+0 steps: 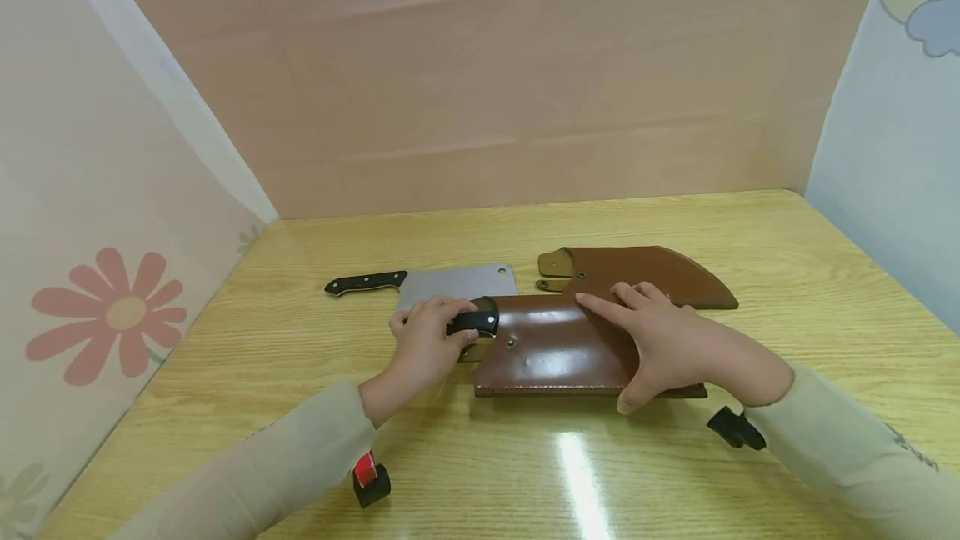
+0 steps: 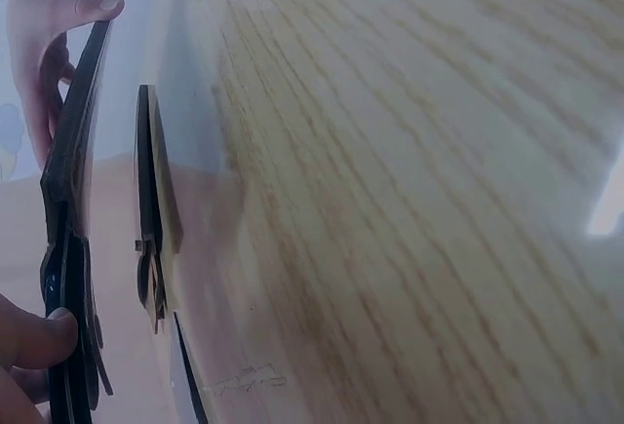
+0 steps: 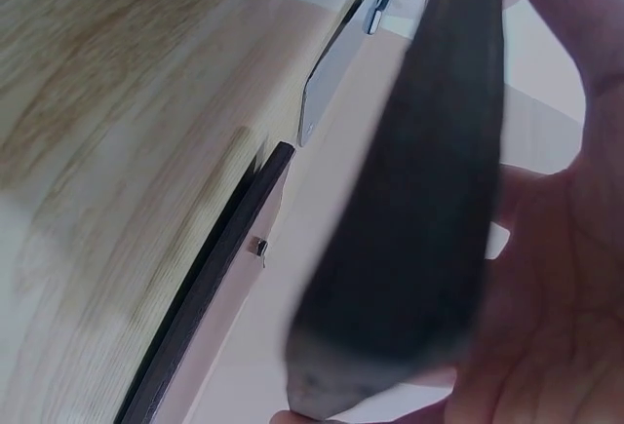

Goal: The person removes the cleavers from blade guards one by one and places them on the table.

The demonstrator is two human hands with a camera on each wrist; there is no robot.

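Nearest the front edge of the table, two long beige sleeves come in from the left and right corners, each with a small wrist-worn camera mount resting on the wood below it. Just beyond them, about midway between the left and right edges, lies a brown leather sheath, flat on the wood, with a knife inside it whose black handle sticks out of the sheath's left end. The left hand has its fingers curled round that handle, gripping it (the left wrist view shows only a thumb tip pressed against the dark edge of the sheath). The right hand clasps the right end of the same sheath: its fingers lie spread across the top face, and the thumb hooks round the near edge, so the leather is pinched between them. From the right wrist view the sheath appears as a dark slab against the palm.

Behind the held sheath, toward the far edge of the table, a bare cleaver lies flat with its black handle pointing to the left edge; its steel blade touches or passes just behind the left hand. Beside it on the right lies a second brown sheath, empty as far as can be seen, its pointed end aimed toward the right edge and its near side partly covered by the right hand's fingertips. Pink board walls stand beyond the far edge.
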